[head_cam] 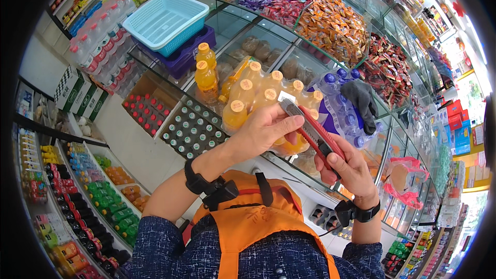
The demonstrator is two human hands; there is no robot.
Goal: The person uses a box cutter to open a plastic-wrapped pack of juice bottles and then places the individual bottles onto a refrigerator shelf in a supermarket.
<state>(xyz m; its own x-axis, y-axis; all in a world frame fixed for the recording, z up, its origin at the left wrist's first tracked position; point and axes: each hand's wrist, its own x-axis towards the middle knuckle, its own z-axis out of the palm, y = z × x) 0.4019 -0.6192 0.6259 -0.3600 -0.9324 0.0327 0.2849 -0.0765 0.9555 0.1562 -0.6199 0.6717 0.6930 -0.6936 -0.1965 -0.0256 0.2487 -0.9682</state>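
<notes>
A red utility knife (pixel 319 135) is held between my hands, above a shrink-wrapped pack of orange drink bottles (pixel 254 93). My right hand (pixel 345 162) grips its handle, the thumb near the black slider. My left hand (pixel 267 126) pinches the knife's metal front end between thumb and fingers; how far the blade is out I cannot tell. Left of the pack, two loose orange drink bottles (pixel 206 79) stand upright on the glass counter. To its right lies a wrapped pack of blue-capped bottles (pixel 348 104), with a dark grey glove (pixel 360 99) on top.
Light blue plastic basket (pixel 166 23) rests on a purple crate (pixel 186 54) at the counter's left. Candy heaps (pixel 333 27) fill glass bins behind. A pink plastic bag (pixel 405 182) lies at the right. Cartons of capped bottles (pixel 193 128) stand below the counter's left edge.
</notes>
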